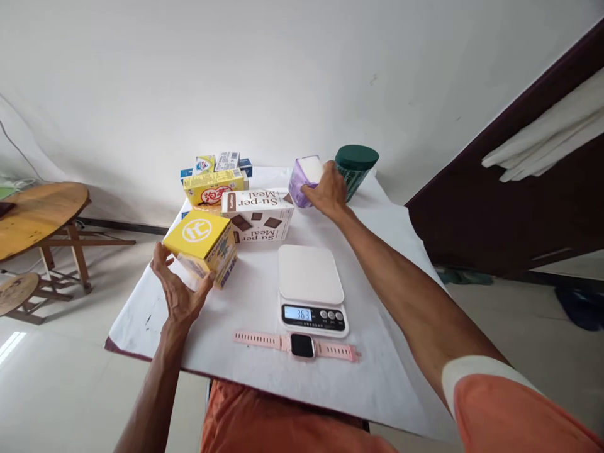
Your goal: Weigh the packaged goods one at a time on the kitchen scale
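Note:
My right hand reaches to the back of the table and grips a purple-and-white package, thumb on its near side. Close beside those fingers stands a dark green canister with a green lid. At the left, my left hand spans the near side of a yellow box, thumb at one edge and fingers at the other. Behind that box lies a white "Su-per Meal" carton. A white digital scale sits mid-table with nothing on its plate; its display looks like 363.
Several small boxes, including a yellow one, are stacked at the back left. A pink-strapped watch lies in front of the scale. The white-covered table stands against a wall. A wooden table and stool are at the left.

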Demonstrator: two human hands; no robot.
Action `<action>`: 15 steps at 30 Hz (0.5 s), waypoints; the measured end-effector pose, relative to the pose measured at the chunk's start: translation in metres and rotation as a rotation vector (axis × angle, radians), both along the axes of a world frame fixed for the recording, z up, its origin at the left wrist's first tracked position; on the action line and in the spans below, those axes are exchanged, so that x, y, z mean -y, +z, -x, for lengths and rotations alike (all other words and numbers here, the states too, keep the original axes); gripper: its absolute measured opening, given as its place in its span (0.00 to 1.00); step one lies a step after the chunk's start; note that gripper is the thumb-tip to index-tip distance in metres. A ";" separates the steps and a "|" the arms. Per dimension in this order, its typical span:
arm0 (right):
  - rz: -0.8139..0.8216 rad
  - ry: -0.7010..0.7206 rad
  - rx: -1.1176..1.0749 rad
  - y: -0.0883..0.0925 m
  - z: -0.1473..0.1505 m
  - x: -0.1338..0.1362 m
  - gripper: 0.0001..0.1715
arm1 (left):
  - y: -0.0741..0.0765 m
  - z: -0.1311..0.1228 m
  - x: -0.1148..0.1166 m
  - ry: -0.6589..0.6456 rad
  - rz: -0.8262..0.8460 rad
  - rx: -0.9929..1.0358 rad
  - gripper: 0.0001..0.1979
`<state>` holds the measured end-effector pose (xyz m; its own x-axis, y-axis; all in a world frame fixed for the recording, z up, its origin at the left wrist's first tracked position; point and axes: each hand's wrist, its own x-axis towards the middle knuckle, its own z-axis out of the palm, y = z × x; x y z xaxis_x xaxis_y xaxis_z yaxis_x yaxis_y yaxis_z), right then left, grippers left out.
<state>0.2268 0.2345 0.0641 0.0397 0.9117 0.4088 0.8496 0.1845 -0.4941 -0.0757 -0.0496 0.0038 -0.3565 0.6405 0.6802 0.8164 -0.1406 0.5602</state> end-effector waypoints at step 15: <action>0.122 0.376 -0.087 0.050 -0.085 0.209 0.33 | 0.011 -0.010 0.004 -0.050 -0.044 0.044 0.60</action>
